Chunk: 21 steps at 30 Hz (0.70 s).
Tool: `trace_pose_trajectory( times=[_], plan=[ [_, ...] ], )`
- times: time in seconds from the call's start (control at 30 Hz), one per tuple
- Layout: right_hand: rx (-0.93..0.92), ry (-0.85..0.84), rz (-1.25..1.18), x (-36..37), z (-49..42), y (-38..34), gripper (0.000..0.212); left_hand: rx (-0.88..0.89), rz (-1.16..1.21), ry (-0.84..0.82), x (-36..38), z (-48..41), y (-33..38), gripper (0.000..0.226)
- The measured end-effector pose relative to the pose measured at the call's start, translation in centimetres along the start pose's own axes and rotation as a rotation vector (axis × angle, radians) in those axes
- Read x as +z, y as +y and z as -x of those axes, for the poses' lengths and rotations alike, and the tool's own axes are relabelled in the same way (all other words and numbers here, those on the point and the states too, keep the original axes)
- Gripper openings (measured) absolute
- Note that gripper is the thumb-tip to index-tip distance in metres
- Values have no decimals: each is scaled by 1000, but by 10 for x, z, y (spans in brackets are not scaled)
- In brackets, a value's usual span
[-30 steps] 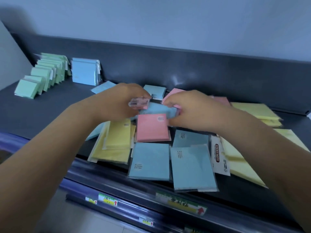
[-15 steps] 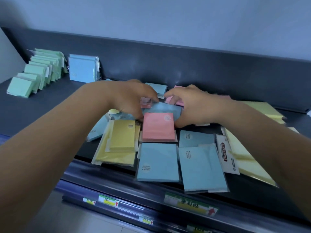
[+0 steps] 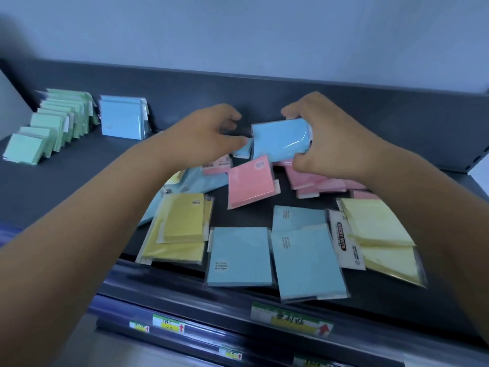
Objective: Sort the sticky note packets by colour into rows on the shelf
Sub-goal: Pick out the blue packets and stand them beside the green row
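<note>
My right hand grips a blue packet lifted above the mixed pile at the middle of the dark shelf. My left hand hovers just left of it, fingers loosely curled, with nothing seen in its grasp. Below lie a pink packet, more pink packets, yellow packets, yellow ones at the right and blue packets near the front edge. A green row and a short blue row stand at the back left.
A raised dark back panel runs behind the shelf. The front rail carries price labels. A white "Sticky Note" header card lies between blue and yellow packets. Bare shelf surface lies between the rows and the pile.
My right hand has picked a blue packet out of the pile and raised it. My left hand has let go of the pink packet, which now lies beneath it.
</note>
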State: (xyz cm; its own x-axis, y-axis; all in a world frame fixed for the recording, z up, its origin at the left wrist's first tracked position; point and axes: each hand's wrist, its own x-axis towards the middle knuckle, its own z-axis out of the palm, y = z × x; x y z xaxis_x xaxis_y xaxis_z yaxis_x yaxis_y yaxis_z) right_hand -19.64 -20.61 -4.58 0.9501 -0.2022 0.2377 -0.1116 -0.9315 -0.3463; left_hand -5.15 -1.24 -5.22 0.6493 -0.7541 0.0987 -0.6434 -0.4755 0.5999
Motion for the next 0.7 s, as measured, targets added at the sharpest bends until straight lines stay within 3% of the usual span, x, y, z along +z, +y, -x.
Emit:
trace_pose_trajectory(
  times=[0.3,0.47,0.7],
  plan=[
    [-122,213,-304,-39,15,8,72,-89,555,119,18,-10,44,25],
    [-54,227,-619,-32,7,-8,80,-146,833,210,6,-8,35,16],
    [213,267,-764,0,-26,-39,33,-195,857,344,-15,18,-5,21]
  ],
)
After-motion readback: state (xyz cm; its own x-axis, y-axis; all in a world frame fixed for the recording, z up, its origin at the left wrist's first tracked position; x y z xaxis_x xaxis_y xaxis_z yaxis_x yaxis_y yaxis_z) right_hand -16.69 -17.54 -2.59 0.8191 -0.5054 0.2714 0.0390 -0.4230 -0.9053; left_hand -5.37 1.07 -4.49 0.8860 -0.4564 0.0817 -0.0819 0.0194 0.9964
